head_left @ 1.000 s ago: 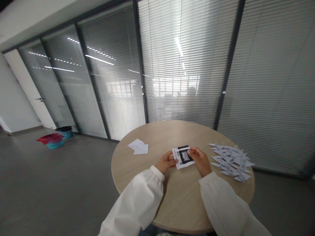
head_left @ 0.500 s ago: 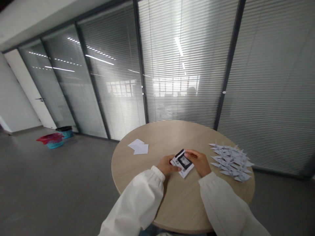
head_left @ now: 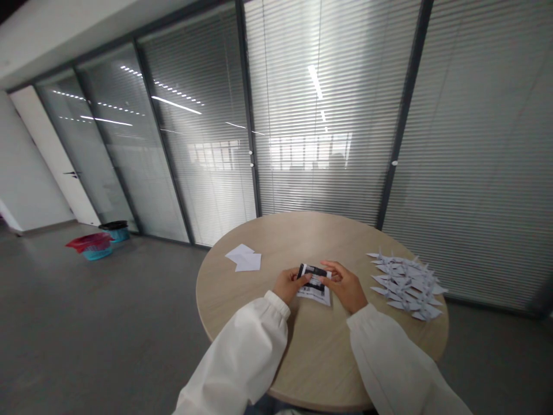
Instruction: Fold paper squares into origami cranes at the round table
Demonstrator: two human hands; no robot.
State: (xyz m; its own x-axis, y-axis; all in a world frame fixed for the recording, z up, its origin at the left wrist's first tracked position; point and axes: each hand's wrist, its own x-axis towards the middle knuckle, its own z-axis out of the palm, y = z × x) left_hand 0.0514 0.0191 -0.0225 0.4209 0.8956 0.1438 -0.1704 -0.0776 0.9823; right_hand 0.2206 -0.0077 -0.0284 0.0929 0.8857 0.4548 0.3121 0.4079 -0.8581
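Note:
Between my hands is a square sheet of paper [head_left: 314, 295], white with a dark printed picture on its face. My left hand [head_left: 288, 285] grips its left edge, thumb lying on the print. From the other side my right hand [head_left: 345, 286] pinches the upper right part, thumb on top and the fingers partly behind the sheet. Whether the paper has a fold in it, I cannot tell. To the right of my right hand lies a cluster of several folded paper cranes [head_left: 408, 285]. Some loose white paper squares [head_left: 244, 258] overlap at the table's left.
The round wooden table [head_left: 311, 230] stands close to a glass partition with blinds [head_left: 319, 104]. On the floor to the left are a blue bin with a red liner [head_left: 93, 246] and another with a black liner [head_left: 116, 230]. A white door [head_left: 56, 155] is at far left.
The printed paper has turned from a tilted diamond position to nearly square with me. My left thumb has moved up onto its face, and my right hand has shifted slightly to its right edge.

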